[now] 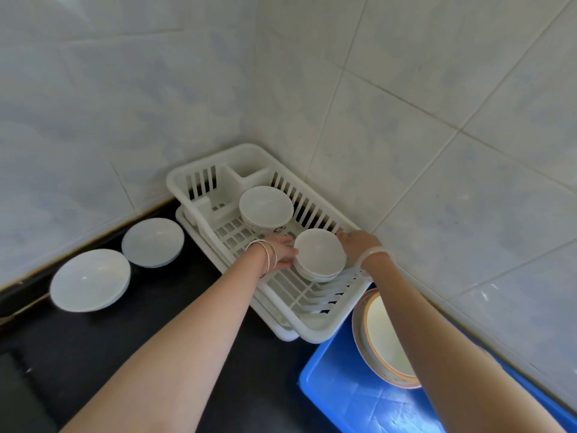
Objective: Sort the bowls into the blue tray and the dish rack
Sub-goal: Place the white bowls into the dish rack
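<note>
Head view, single frame. I have both hands on a small stack of white bowls sitting in the near end of the dish rack. Left hand presses the stack's 9 o'clock side, right hand its 3 o'clock side; fingers of both are wrapped against the bowls, clamped from opposite flanks. At 12 o'clock from the stack, still inside the rack, stands a patterned bowl. Two wide white bowls rest on the dark table at 9 o'clock of the rack. Blue tray lies at 5 o'clock, holding a rimmed dish.

Risks, my judgement:
- Grip is side pressure only, nothing under the base. If the bowls are wet, the lower ones could slide out on a lift.
- Stack looks slightly uneven; a tilt could spill the top bowl.
- Rack ribs beneath may snag the bottom foot.
- Tiled wall is close beside my right hand; knuckles could knock it.
</note>
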Demonstrator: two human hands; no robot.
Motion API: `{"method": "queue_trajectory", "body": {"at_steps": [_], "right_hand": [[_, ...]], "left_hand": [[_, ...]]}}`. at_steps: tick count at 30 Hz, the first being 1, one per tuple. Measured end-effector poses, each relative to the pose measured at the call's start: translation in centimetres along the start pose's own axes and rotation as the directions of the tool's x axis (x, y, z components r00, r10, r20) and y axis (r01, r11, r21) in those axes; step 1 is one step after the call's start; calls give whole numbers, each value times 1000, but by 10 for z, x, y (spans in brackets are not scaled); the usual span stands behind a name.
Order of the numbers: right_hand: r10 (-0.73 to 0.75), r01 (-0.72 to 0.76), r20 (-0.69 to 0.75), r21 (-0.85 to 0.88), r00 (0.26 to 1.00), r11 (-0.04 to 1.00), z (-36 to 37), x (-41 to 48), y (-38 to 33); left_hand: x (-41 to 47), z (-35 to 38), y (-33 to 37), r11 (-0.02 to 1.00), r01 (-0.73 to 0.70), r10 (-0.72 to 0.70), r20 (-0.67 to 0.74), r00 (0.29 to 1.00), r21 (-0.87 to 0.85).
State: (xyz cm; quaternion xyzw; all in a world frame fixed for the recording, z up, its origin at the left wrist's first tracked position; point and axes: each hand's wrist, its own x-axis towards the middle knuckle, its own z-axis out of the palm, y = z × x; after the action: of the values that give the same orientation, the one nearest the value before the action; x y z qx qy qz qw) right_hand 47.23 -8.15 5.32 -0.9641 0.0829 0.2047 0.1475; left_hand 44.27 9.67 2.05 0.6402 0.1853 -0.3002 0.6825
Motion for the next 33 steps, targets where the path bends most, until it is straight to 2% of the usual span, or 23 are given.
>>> {"method": "queue_trajectory", "body": {"at_steps": [4, 7, 10, 13, 16, 18, 20, 22, 25, 29, 33], "right_hand": [[-124, 124, -5, 41, 992, 991, -1, -29, -29], [-197, 189, 21, 205, 980, 960, 15, -60, -58], [-246, 230, 3, 341, 969, 912, 40, -90, -97], [-315, 290, 15, 351, 949, 890, 75, -113, -140], [-335, 274, 120, 361, 934, 892, 115, -121, -175], [-349, 277, 168, 345, 922, 897, 136, -117, -194], [-346, 282, 179, 307, 921, 909, 153, -106, -210], [-297, 232, 185, 307, 937, 923, 165, -92, -225], [-225, 109, 237, 419, 945, 901, 183, -68, -242], [-155, -60, 309, 586, 938, 808, 199, -46, -253], [-109, -157, 319, 702, 941, 695, 200, -43, -257]], "left_hand": [[-26, -25, -3, 993, -106, 110, -88, 990, 50], [-56, -49, -15, 971, -211, 232, -216, 948, 115], [-92, -79, -40, 931, -253, 333, -334, 882, 262], [-122, -113, -75, 918, -178, 351, -521, 778, 353], [-136, -144, -109, 916, -11, 321, -719, 617, 400], [-140, -163, -126, 926, 49, 297, -803, 516, 374], [-141, -180, -139, 920, 121, 279, -839, 468, 373], [-140, -193, -150, 923, 164, 245, -862, 445, 347], [-136, -206, -158, 955, 106, 207, -880, 428, 276], [-132, -218, -161, 979, -18, 193, -898, 395, 202], [-127, -225, -165, 994, -105, 51, -899, 435, 5]]}}
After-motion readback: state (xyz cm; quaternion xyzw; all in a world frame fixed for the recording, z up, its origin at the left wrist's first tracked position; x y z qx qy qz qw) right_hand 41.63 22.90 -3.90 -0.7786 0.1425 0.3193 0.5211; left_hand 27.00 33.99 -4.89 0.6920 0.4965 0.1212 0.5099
